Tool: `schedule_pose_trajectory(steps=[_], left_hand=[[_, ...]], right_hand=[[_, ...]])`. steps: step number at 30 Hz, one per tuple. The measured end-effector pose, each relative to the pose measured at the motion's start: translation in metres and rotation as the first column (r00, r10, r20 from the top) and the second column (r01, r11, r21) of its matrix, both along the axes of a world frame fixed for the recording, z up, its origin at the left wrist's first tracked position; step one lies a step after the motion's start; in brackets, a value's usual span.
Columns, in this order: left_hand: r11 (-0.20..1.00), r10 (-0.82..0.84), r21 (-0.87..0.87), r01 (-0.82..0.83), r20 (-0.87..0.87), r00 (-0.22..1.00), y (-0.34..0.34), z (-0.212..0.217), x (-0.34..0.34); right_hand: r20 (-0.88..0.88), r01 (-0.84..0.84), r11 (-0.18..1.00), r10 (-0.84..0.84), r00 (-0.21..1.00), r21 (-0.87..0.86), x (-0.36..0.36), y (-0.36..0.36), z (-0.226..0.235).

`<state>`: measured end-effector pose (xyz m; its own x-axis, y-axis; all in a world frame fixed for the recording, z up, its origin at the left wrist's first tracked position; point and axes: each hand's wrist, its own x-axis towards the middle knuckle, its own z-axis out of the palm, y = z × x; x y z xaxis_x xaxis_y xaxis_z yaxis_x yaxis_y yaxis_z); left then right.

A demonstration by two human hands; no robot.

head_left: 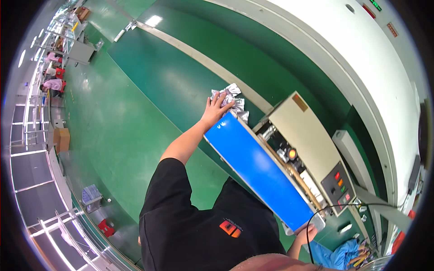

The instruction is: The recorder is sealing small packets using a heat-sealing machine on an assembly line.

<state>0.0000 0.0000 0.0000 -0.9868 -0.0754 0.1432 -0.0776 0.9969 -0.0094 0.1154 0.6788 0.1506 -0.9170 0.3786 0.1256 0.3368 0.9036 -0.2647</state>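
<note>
My left hand (216,107) reaches out with fingers spread and rests on a pile of crinkled silver foil pouches (233,95). The pouches lie at the far end of a long blue conveyor belt (257,169). My right hand (306,235) is at the near end of the belt, touching its grey end plate (316,222). That hand is partly hidden, and I cannot see whether it grips anything.
A beige sealing machine (303,128) with a grey button panel (338,184) runs along the belt's right side. A black cable (312,226) loops near my right hand. Blue fabric (337,255) lies at lower right. On the green floor are a cardboard box (62,139) and a clear crate (91,195). People sit far off (53,83).
</note>
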Motion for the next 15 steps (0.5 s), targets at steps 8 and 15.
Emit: schedule_pose_trajectory(steps=[8,15], left_hand=[[0.964,0.069,0.247,-0.103,0.141,0.988,-0.016,0.045,-0.115],[0.823,0.35,0.511,-0.25,-0.109,0.93,-0.008,0.044,-0.174]], right_hand=[[0.041,0.023,0.995,-0.027,0.999,0.093,0.018,0.021,-0.012],[0.077,-0.015,0.997,0.009,0.997,0.078,0.012,0.015,-0.006]])
